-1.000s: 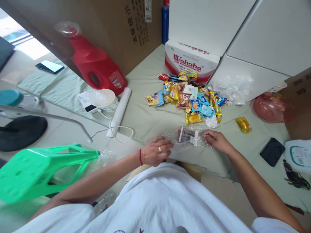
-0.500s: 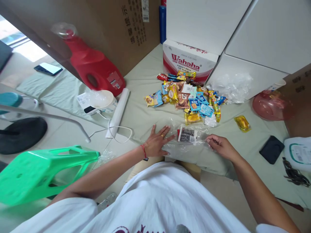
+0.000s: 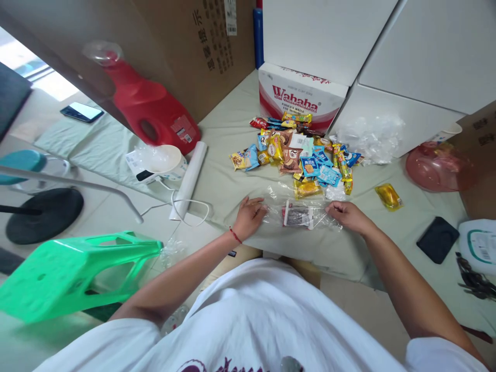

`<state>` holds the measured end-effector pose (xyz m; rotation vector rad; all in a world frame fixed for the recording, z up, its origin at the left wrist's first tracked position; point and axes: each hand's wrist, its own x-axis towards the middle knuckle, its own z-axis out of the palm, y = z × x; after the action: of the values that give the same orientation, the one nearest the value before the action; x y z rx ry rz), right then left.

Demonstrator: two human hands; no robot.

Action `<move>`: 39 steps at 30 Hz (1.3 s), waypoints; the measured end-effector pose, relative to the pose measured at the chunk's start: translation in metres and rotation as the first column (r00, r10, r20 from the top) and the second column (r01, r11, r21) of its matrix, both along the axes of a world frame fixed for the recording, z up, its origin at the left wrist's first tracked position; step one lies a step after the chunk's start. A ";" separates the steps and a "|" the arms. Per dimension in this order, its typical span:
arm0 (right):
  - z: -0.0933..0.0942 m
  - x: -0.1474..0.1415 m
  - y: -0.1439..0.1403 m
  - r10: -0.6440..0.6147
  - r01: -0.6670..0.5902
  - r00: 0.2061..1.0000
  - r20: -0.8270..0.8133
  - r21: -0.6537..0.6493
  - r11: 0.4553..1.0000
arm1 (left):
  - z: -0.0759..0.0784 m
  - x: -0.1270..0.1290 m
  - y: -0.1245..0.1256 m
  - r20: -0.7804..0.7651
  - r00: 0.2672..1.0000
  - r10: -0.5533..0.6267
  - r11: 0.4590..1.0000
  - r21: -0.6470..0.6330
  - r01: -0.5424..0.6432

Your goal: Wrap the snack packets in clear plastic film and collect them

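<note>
While both hands grip its ends, clear bag [image 3: 300,214] lies flat, long axis left-right.

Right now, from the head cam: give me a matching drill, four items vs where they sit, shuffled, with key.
Items:
1. clear bag
2. red jug
3. yellow packet
4. Wahaha box

Places:
A. lying alone on the cloth, right of the snack pile
B. behind the snack pile, against the white boxes
C. held at both ends by the left hand and right hand
D. leaning by the brown carton, far left of the snacks

Pairs: 1-C, 2-D, 3-A, 4-B
</note>
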<state>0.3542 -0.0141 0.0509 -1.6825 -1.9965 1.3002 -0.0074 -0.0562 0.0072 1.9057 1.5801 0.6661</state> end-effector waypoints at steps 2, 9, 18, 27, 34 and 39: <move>-0.007 -0.001 0.003 0.006 -0.014 0.989 0.148 0.058 0.998 | 0.000 0.007 0.004 -0.080 0.988 0.134 0.991 0.028 -0.132; 0.012 -0.019 0.008 -0.058 -0.261 0.781 0.621 0.410 0.874 | -0.004 0.022 0.007 -0.227 0.899 0.375 0.927 0.115 -0.357; -0.003 -0.105 0.071 0.203 -0.520 0.814 0.544 0.526 0.673 | 0.000 0.034 0.014 -0.163 0.903 0.398 0.917 0.092 -0.388; 0.008 -0.102 0.076 0.321 -0.560 0.805 0.498 0.460 0.689 | -0.004 0.028 0.022 0.062 0.945 0.321 0.947 -0.037 -0.319; 0.019 -0.100 0.052 0.293 -0.552 0.823 0.486 0.568 0.610 | -0.009 0.023 0.026 0.211 0.909 0.360 0.933 -0.108 -0.344; 0.018 -0.097 0.008 0.445 -0.682 0.731 0.518 0.527 0.507 | -0.008 0.024 0.028 0.100 0.948 0.304 0.952 -0.063 -0.299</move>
<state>0.2576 -0.0057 0.0687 -0.8925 -2.8930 0.2161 0.0166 -0.0284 -0.0006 1.5793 1.8177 0.8366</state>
